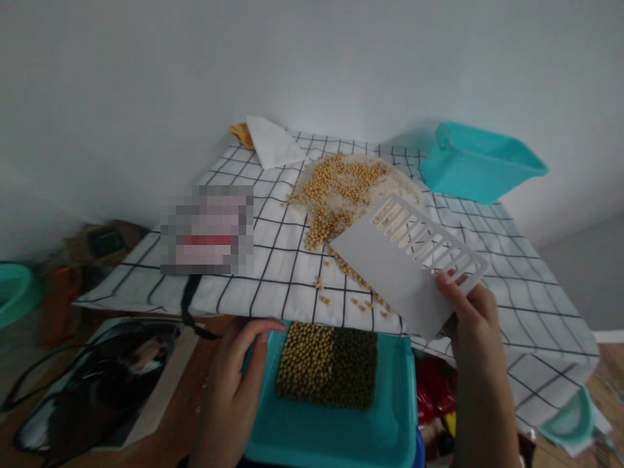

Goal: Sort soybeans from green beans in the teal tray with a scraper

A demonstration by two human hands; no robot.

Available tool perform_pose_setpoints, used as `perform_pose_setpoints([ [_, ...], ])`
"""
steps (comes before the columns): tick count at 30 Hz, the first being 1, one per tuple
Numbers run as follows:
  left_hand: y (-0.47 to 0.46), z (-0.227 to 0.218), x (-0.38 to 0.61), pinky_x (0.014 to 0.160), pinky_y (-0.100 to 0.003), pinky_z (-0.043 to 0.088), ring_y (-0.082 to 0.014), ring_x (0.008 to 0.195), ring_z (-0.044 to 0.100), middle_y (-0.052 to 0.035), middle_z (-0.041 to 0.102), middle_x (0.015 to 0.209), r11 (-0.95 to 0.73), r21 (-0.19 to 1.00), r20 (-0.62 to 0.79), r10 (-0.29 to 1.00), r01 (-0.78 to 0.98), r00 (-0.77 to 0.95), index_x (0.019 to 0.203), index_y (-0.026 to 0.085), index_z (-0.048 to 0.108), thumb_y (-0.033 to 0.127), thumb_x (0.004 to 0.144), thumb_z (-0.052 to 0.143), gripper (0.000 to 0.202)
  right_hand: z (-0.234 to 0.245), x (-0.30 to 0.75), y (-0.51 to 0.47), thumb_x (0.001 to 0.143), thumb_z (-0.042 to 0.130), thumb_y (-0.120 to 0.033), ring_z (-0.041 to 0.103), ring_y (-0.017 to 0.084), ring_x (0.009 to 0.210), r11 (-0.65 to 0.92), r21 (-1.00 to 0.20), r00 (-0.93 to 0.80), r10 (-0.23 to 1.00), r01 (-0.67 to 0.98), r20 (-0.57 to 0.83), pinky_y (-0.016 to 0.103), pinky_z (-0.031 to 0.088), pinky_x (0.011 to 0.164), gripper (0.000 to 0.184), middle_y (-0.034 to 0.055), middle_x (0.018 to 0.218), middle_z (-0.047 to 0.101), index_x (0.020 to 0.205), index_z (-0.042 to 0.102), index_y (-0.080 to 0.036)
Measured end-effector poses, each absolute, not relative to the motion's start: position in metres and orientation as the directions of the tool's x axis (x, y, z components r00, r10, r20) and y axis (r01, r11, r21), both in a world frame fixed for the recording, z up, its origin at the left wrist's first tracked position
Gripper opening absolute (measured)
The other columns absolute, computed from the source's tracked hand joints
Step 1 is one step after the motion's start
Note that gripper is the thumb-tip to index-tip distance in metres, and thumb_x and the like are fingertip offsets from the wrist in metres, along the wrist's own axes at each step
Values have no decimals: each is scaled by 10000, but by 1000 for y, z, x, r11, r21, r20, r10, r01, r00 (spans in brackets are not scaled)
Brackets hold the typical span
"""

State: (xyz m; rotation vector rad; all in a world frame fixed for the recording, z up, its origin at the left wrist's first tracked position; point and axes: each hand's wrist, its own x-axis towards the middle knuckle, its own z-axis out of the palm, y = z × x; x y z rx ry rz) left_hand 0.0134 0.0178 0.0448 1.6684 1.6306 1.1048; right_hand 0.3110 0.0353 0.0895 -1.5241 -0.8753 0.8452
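Observation:
My right hand [470, 305] grips a white flat slotted scraper [385, 260] by its slotted end, thumb on top. The scraper is tilted over the tabletop, its solid edge beside a line of yellow soybeans [319, 227]. More soybeans lie heaped and scattered on the checked cloth. Below the table's front edge is a teal bin [331, 439], with my left hand [244, 364] closed at its left rim. Inside the bin is a bed of beans [307, 361], yellowish on the left and dark on the right; whether that is shade or another kind, I cannot tell.
A second teal bin [482, 166] stands at the table's back right. A white paper [273, 143] lies at the back left, and a pixelated object [212, 231] nearer the left edge. Pale grains [407, 185] spread behind the scraper. Bags and a box are below the table.

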Motion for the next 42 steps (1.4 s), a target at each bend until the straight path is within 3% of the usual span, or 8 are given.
perform_pose_setpoints([
  [10, 17, 45, 13, 865, -317, 460, -205, 944, 617, -3, 664, 939, -101, 845, 163, 984, 525, -73, 899, 275, 671, 312, 962, 476, 209, 91, 310, 32, 777, 776, -535, 345, 92, 471, -121, -993, 486, 868, 4, -104, 231, 231, 417, 409, -52, 583, 391, 705, 542, -208],
  [21, 17, 43, 13, 854, -290, 462, -184, 937, 625, 7, 672, 937, -116, 832, 185, 980, 542, -73, 910, 276, 670, 300, 973, 458, 222, 86, 314, 32, 781, 770, -521, 388, 103, 487, -104, -993, 462, 884, 53, -68, 224, 262, 420, 387, -38, 590, 444, 702, 564, -204],
  [32, 17, 45, 13, 845, -258, 457, -166, 914, 623, 17, 671, 918, -139, 830, 205, 977, 540, -63, 906, 274, 676, 284, 969, 469, 216, 93, 310, 32, 746, 793, -558, 392, 105, 494, -150, -988, 484, 867, 21, -121, 231, 263, 436, 419, -40, 584, 432, 697, 582, -199],
  [42, 18, 42, 13, 851, -285, 462, -179, 941, 624, 13, 676, 941, -124, 832, 190, 980, 540, -67, 915, 281, 677, 297, 974, 464, 221, 86, 314, 32, 750, 803, -525, 384, 107, 510, -106, -994, 482, 872, 10, -88, 231, 255, 443, 378, -33, 597, 460, 726, 600, -207],
])
